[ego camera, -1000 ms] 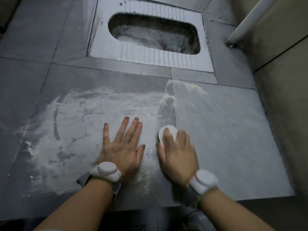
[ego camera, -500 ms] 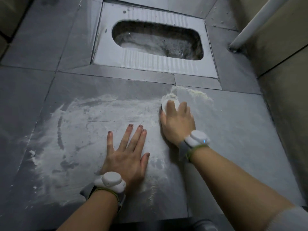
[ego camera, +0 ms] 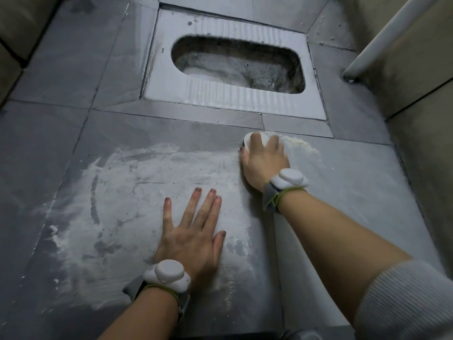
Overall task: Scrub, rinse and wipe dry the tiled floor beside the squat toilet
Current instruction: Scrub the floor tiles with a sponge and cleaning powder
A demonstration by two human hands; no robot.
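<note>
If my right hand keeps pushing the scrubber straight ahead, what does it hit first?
Probably the narrow grey tile strip just ahead of the right hand and white scrubber, then the squat toilet rim.

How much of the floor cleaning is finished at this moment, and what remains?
Done: white powder is spread and smeared over the grey tile. In hand: the right hand grips a white scrubber at the tile's far edge, near the squat toilet, while the left hand rests flat on the floor. Left: the powder is not rinsed off, and no wiping dry has begun.

White wrist units (ego camera: 169, 274), ribbed sleeve (ego camera: 404, 303)
</note>
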